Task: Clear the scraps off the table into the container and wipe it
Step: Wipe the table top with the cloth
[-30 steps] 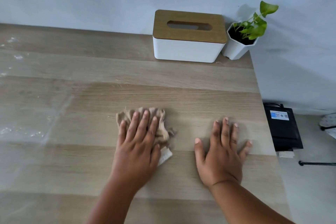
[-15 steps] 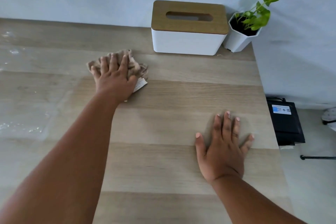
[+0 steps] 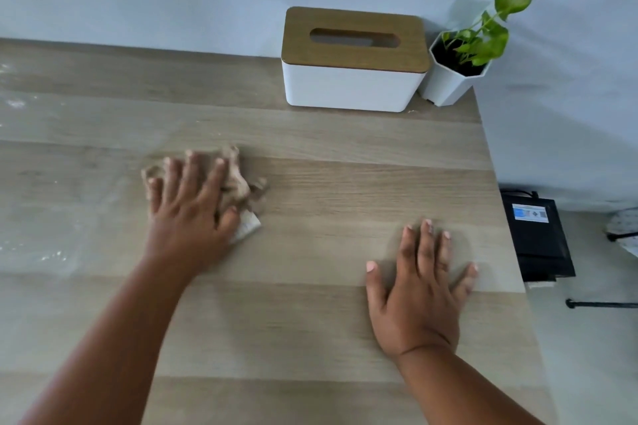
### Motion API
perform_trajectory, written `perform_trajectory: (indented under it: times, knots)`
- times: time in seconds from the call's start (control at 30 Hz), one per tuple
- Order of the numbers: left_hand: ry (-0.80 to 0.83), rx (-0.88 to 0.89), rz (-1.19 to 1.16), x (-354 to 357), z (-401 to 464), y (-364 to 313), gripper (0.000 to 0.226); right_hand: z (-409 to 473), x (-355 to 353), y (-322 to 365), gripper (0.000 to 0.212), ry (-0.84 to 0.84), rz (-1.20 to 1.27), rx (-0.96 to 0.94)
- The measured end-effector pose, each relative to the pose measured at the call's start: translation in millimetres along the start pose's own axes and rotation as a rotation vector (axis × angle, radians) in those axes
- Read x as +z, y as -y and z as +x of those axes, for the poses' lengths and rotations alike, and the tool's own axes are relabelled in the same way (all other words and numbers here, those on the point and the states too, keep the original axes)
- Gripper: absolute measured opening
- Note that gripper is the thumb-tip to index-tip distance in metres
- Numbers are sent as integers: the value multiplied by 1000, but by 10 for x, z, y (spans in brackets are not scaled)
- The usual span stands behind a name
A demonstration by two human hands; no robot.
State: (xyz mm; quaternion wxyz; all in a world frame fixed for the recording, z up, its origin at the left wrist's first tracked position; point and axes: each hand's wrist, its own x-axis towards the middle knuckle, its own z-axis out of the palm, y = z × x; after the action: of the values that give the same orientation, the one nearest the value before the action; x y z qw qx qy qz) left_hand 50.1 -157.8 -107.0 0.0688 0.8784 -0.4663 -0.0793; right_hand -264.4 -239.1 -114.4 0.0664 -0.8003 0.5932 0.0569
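Observation:
My left hand presses flat, fingers spread, on a crumpled beige cloth with a white tag, left of the middle of the wooden table. The hand is blurred by motion. My right hand lies flat and spread on the bare tabletop near the right edge, holding nothing. A wet sheen with a few white specks covers the table's left part. No container for scraps is in view.
A white tissue box with a wooden lid stands at the back by the wall. Beside it, in the table's corner, sits a white pot with a green plant. A black device lies on the floor past the right edge.
My left hand has drawn the cloth back toward me and to the right from the far side of the table. The right hand has stayed in place.

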Motion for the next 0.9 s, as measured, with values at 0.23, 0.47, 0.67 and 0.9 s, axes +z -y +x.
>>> perform_trajectory:
  times: [0.23, 0.47, 0.67, 0.9]
  knots:
    - [122, -143, 58, -117, 1245, -59, 95, 4, 13, -21, 85, 10, 1, -2]
    - [84, 123, 26, 14, 777, -470, 87, 31, 30, -17, 86, 3, -31, 2]
    - [-12, 175, -6, 159, -389, -545, 84, 63, -3, 16, 88, -16, -29, 9]
    - [-107, 124, -10, 225, -1596, -346, 79, 138, -5, -8, 92, -39, -45, -8]
